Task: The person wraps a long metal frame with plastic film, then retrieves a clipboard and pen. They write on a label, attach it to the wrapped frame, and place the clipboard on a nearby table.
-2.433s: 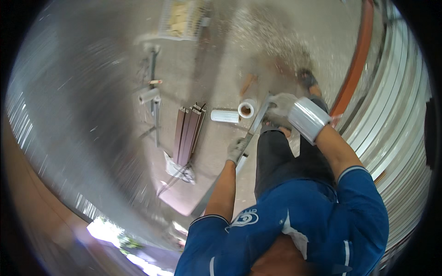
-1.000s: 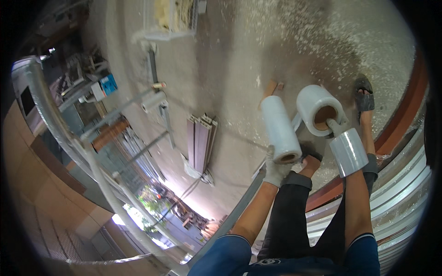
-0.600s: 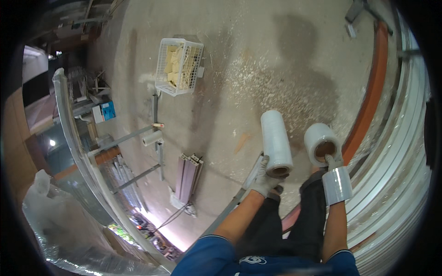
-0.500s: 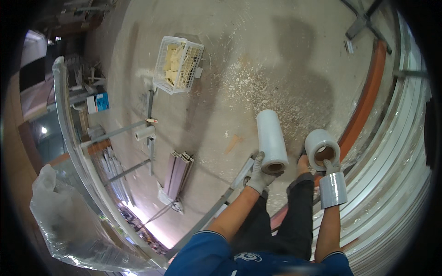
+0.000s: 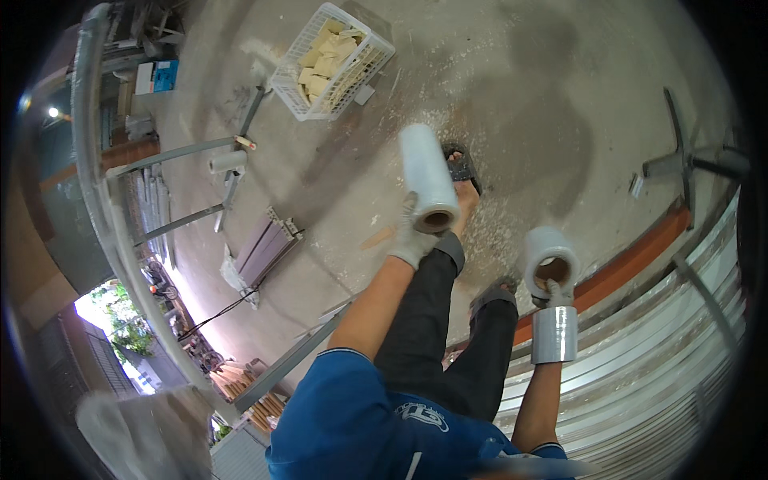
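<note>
Left hand (image 5: 412, 240) grip clenched on a long film roll's (image 5: 428, 176) lower end — right hand (image 5: 554, 296) grip grasping a shorter roll's (image 5: 549, 258) core.

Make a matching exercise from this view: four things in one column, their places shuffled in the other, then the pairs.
Things:
1. long film roll
2. short film roll
3. white basket
4. grey roll

Places:
A. around the right wrist
B. on the floor, top of the picture
C. in the left hand
D. in the right hand

Pairs: 1-C, 2-D, 3-B, 4-A
</note>
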The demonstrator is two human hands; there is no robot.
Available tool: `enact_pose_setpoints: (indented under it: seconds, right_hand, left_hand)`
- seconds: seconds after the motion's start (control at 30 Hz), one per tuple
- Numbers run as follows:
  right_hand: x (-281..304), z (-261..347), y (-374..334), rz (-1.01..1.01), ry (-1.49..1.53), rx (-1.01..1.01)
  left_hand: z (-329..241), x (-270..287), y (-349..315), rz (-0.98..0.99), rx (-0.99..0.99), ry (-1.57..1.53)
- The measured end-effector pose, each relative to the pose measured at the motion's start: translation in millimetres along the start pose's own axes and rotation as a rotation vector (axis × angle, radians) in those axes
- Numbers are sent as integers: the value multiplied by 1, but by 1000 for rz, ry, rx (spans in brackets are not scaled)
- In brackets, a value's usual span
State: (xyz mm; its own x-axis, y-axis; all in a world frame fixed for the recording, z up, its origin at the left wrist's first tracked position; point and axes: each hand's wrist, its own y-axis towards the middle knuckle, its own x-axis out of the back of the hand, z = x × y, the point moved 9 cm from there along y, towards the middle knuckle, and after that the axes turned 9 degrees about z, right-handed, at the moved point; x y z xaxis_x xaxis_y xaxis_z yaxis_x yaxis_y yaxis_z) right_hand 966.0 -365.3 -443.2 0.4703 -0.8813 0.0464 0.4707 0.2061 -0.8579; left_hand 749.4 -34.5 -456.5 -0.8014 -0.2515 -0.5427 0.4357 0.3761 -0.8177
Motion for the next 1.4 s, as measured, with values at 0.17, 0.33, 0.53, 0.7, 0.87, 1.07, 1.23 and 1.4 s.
enact_pose_setpoints:
  seconds: [0.17, 0.33, 0.53, 0.7, 0.87, 1.07, 1.23, 1.4]
  right_hand:
    - [-173, 77, 92, 177, -117, -185]
    - [-431, 202, 154, 477, -155, 28]
    - [-689, 295, 153, 732, -384, 123]
    - [-761, 301, 142, 963, -644, 67]
    - [-683, 303, 172, 1063, -647, -73]
    - [-551, 450, 203, 934, -1272, -13]
    - [-566, 645, 207, 1008, -1634, 230]
    - [-636, 823, 204, 794, -1690, 331]
  left_hand:
    - [-148, -11, 87, -94, -149, 106]
    - [-300, -36, 125, -148, -241, 159]
    - [-466, -62, 145, -242, -414, 305]
    - [-549, -7, 143, -540, -590, 416]
    - [-478, 39, 123, -592, -475, 588]
    - [-307, -18, 77, -718, -143, 699]
    - [-235, -142, 57, -674, 158, 791]
    - [-244, -241, 56, -641, -40, 402]
